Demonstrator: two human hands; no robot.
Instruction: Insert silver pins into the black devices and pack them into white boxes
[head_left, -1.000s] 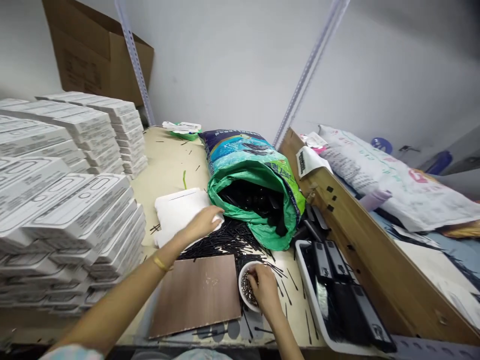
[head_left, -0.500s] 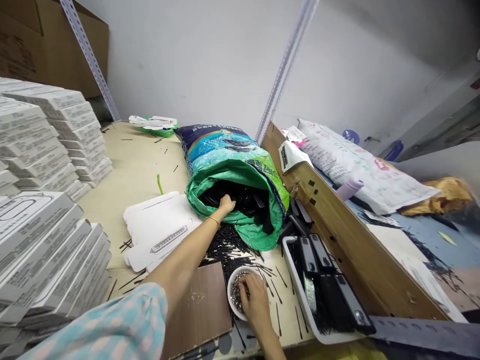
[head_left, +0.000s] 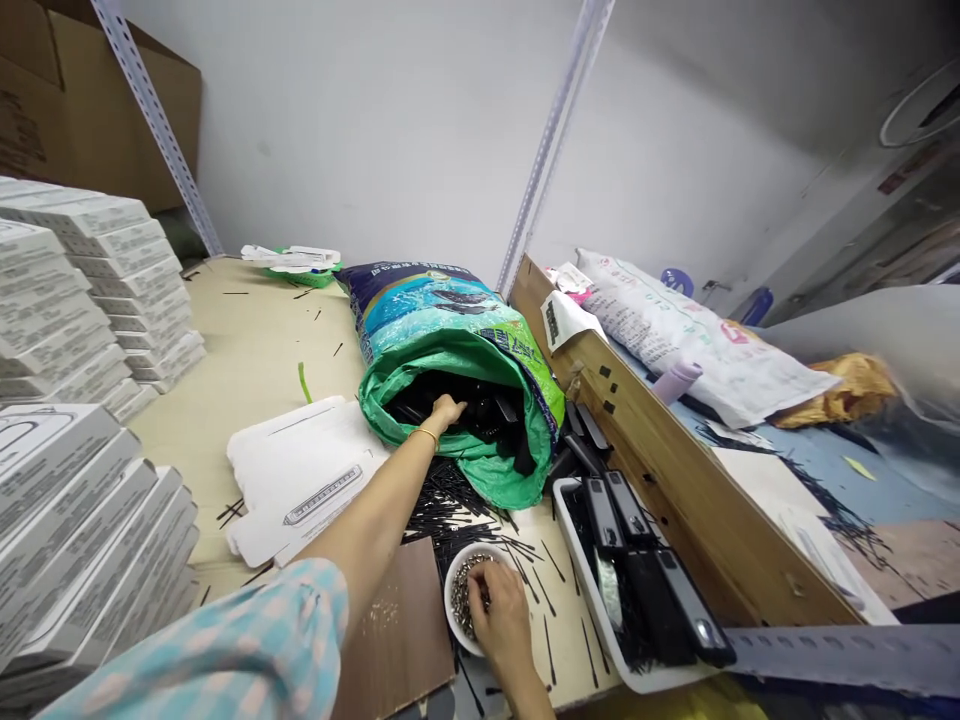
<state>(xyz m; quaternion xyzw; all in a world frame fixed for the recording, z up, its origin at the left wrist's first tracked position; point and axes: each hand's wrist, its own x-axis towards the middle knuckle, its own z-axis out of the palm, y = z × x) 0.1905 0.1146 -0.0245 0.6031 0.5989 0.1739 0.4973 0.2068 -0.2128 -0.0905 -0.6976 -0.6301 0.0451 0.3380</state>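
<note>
A colourful woven sack [head_left: 435,300] lies on its side, its green mouth facing me and black plastic parts [head_left: 491,415] inside. My left hand [head_left: 448,411] reaches into that mouth with curled fingers; the black parts hide what the fingertips hold, if anything. At the front, my right hand [head_left: 501,607] dips into a white bowl [head_left: 452,590] of small shiny metal pieces [head_left: 463,594]. Its thumb and fingers are bent together among the pieces, and whatever is pinched there is too small to make out.
White boxes [head_left: 67,530] stand stacked at left. A flattened white carton [head_left: 292,470] and a brown board [head_left: 409,640] flank my left arm. Thin black sticks [head_left: 457,510] litter the table. A white tray [head_left: 637,680] of black devices sits beside a wooden partition [head_left: 697,490] at right.
The view has shifted slightly, so the scene sits a little further left. My left hand remains in the sack's mouth, and my right hand stays in the bowl.
</note>
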